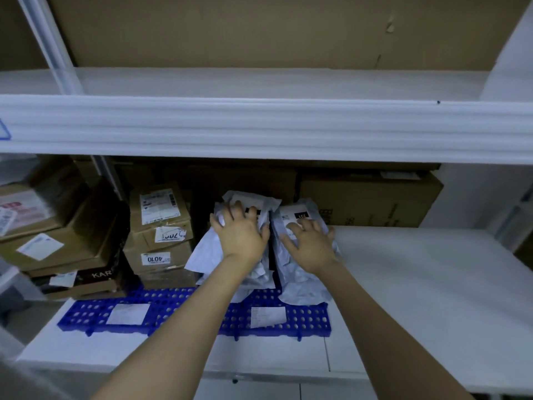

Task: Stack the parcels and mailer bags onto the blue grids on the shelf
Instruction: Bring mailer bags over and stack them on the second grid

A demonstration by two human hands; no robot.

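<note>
While each was pressed by a spread, uncurled hand, two crinkled grey plastic bags sat side by side on the perforated blue grids [178, 298]: left hand [240, 232] on the left bag [206, 252], right hand [310, 243] on the right bag [300, 287]. Taped cardboard boxes [160, 223] stood left and behind on the smooth white shelf [418, 284].

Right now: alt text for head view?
The left hand rests on the left mailer bag, the right hand on the right mailer bag, both on a blue grid on a shelf. Cardboard boxes are stacked further left.
</note>
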